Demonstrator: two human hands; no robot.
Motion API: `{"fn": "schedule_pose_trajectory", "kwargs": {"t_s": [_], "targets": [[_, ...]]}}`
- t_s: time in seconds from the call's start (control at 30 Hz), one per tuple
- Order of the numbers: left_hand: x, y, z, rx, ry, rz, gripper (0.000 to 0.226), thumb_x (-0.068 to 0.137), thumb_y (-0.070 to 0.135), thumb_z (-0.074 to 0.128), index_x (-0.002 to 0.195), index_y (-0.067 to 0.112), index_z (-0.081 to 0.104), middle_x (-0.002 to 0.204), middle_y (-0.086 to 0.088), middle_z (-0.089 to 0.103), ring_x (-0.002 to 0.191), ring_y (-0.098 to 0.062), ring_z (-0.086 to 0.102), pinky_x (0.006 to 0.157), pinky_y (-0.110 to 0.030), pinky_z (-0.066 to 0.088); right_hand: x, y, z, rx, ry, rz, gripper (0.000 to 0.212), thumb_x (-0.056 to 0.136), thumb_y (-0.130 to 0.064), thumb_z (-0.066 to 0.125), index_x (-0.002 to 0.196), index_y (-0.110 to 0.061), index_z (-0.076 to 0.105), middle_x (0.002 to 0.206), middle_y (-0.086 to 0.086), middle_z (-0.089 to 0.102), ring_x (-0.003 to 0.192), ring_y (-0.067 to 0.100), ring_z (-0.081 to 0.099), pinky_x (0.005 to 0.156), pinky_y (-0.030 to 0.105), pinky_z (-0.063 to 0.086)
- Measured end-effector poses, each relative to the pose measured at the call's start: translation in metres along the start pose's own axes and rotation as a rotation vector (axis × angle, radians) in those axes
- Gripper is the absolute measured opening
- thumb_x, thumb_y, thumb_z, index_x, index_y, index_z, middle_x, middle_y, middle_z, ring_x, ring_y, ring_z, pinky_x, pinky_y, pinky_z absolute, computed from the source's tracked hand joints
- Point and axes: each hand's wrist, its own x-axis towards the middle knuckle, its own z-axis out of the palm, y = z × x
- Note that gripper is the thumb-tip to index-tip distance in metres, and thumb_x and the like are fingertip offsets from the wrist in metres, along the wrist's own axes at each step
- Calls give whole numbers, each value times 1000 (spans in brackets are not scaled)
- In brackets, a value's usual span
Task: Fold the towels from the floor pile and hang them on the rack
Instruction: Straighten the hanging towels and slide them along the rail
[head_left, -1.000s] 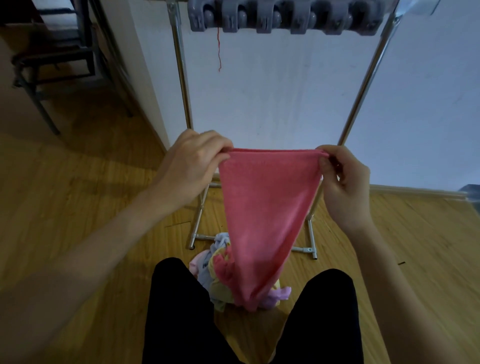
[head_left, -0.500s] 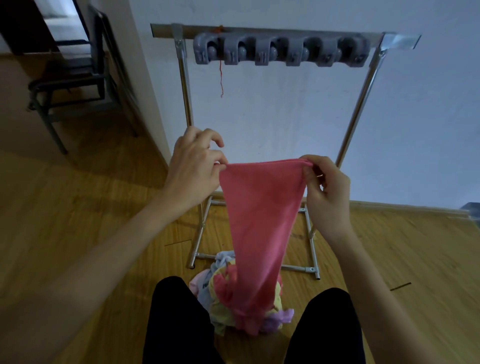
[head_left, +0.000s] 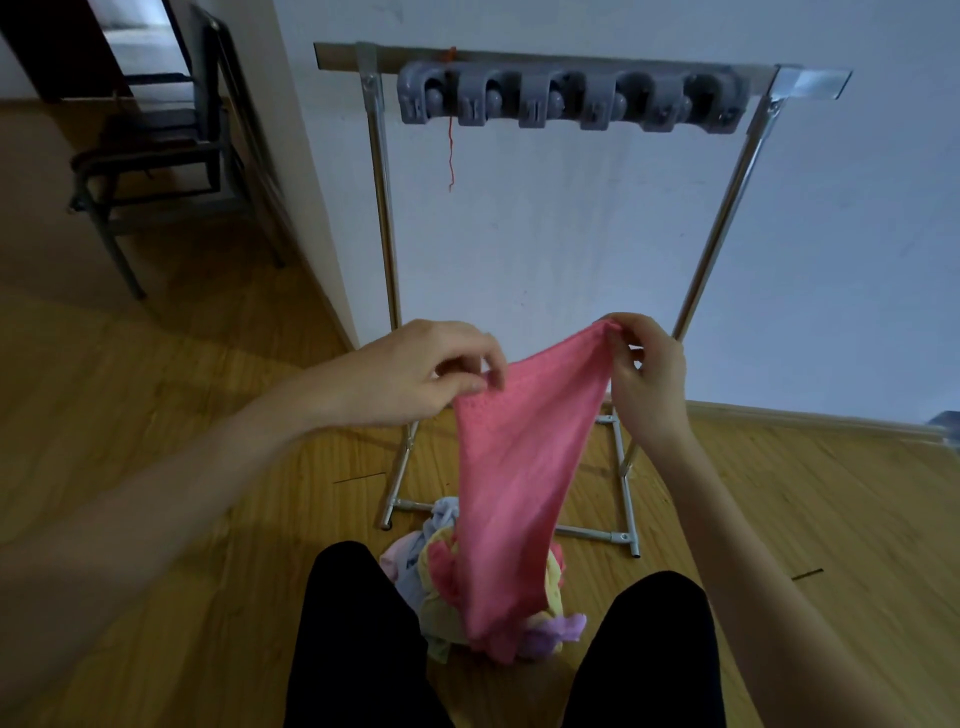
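A pink towel (head_left: 519, 467) hangs between my two hands, its lower end reaching down to the floor pile. My left hand (head_left: 421, 371) pinches its left top corner. My right hand (head_left: 644, 374) pinches the right top corner, held slightly higher. The pile of towels (head_left: 436, 587), yellow, light blue, pink and purple, lies on the wooden floor between my knees. Behind it stands the metal rack (head_left: 382, 218) with a row of grey clips (head_left: 561, 101) along its top bar.
A white wall (head_left: 571, 234) is directly behind the rack. A dark metal chair (head_left: 156, 156) stands at the far left by a doorway. My black-clad legs (head_left: 358, 639) frame the pile. A red thread (head_left: 451, 150) dangles from the top bar.
My hands have moved closer together, so the towel's top edge sags and tilts, right corner higher. The view has tilted up, showing the whole rack top.
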Motion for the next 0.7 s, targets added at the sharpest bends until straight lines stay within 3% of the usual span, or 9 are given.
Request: {"fn": "schedule_pose_trajectory", "kwargs": {"t_s": [0.07, 0.17, 0.27, 0.4, 0.53, 0.7], "targets": [[-1, -1, 3, 17, -84, -2, 19, 91, 7, 58, 94, 22, 70, 89, 9, 61, 85, -4, 57, 74, -20, 44, 3, -1, 3, -4, -27, -7, 23, 94, -2, 46, 104, -9, 66, 101, 2, 66, 90, 12, 58, 72, 9, 42], [-3, -5, 6, 72, -198, -5, 32, 88, -1, 56, 110, 18, 69, 97, 8, 59, 89, -4, 55, 79, -22, 45, 5, -2, 4, 8, -43, -12, 22, 95, -2, 47, 102, -7, 66, 100, 3, 66, 90, 13, 60, 73, 10, 43], [-5, -11, 8, 178, -276, 52, 47, 85, -11, 49, 121, 15, 63, 103, 3, 57, 91, 0, 49, 78, -12, 40, 3, -1, 4, 5, -54, -14, 22, 94, -2, 47, 102, -7, 67, 100, 5, 68, 91, 14, 61, 75, 12, 44], [0, -17, 11, 329, -133, 258, 25, 87, 4, 60, 107, 13, 72, 94, 2, 63, 86, 5, 42, 73, -10, 37, 1, 0, 5, -3, -78, -7, 22, 94, -3, 47, 102, -8, 67, 101, 4, 68, 92, 13, 61, 73, 6, 43], [3, -8, 12, 439, 10, 462, 7, 85, 14, 66, 89, 14, 71, 89, 1, 57, 85, -6, 45, 70, -28, 44, 2, -1, 4, 4, -75, -6, 22, 94, -2, 47, 103, -7, 67, 101, 5, 68, 92, 14, 61, 73, 8, 43], [8, 14, 23, 518, -7, 709, 5, 85, 5, 65, 87, 9, 62, 103, -9, 64, 97, -22, 59, 86, -33, 49, 3, -6, 3, 15, -150, -48, 22, 94, 1, 47, 98, -5, 68, 95, 1, 67, 88, 15, 62, 73, 20, 48]]}}
